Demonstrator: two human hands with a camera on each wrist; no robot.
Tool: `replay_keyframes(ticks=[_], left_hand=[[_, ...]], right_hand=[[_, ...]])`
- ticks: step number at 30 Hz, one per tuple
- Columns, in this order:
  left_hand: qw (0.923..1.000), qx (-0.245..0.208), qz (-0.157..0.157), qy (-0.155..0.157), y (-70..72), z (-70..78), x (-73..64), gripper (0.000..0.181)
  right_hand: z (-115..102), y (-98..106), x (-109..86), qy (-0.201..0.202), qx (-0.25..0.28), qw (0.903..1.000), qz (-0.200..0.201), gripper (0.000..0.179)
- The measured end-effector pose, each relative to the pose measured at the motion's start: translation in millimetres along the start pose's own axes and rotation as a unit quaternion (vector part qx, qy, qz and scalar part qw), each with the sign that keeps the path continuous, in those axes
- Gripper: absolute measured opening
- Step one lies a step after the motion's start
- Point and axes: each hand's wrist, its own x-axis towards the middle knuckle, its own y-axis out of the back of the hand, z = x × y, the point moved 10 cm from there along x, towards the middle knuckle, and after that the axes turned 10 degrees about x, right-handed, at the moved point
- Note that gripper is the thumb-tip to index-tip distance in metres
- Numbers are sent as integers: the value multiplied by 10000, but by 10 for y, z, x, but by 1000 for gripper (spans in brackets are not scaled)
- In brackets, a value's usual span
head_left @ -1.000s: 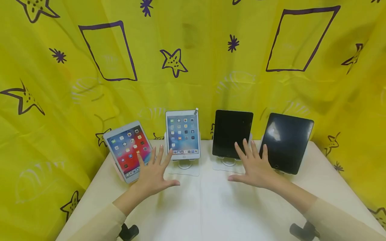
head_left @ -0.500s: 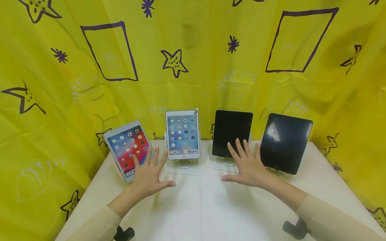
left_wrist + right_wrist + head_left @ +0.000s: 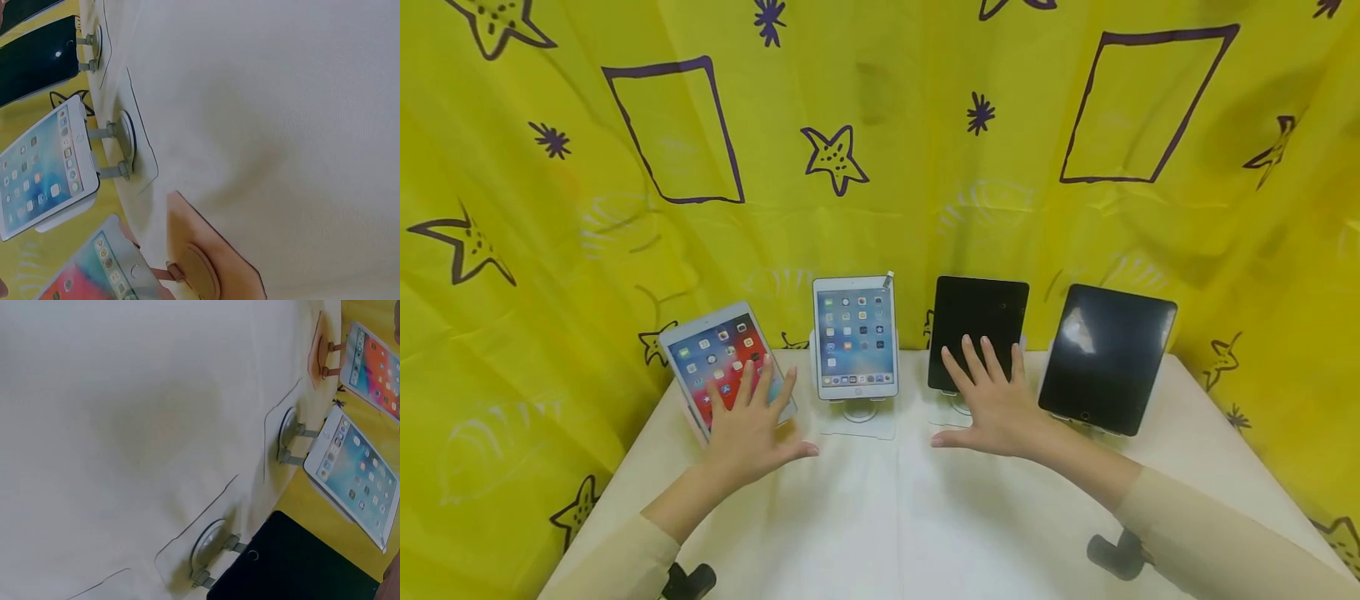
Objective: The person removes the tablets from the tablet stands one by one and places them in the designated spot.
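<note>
Nothing gripped yet tbh, left hand point(image 3: 744, 433) (eight o'clock) and right hand point(image 3: 997, 411) (four) were just splayed near lit tablets point(image 3: 856, 333) and dark tablets point(image 3: 1107, 358).

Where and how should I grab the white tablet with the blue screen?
Probably by its upper side edges, coming from the front, the left hand on one side and the right hand on the other. The white tablet leans back on its stand, which supports the lower edge; the upper sides look free.
</note>
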Motion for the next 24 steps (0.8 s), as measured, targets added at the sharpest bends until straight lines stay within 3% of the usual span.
replay_keyframes(ticks=[6,12,24], left_hand=[[9996,-105,-198,168,-22,-82,-23,103],[9996,-115,-137,229,-7,-135,-43,106],[9981,190,579,-34,188,-135,-129,112]], right_hand=[[-132,23,67,140,-20,9999,58,114],[-273,39,114,205,95,9997,2,113],[-453,-34,285,337,-22,9993,-139,113]])
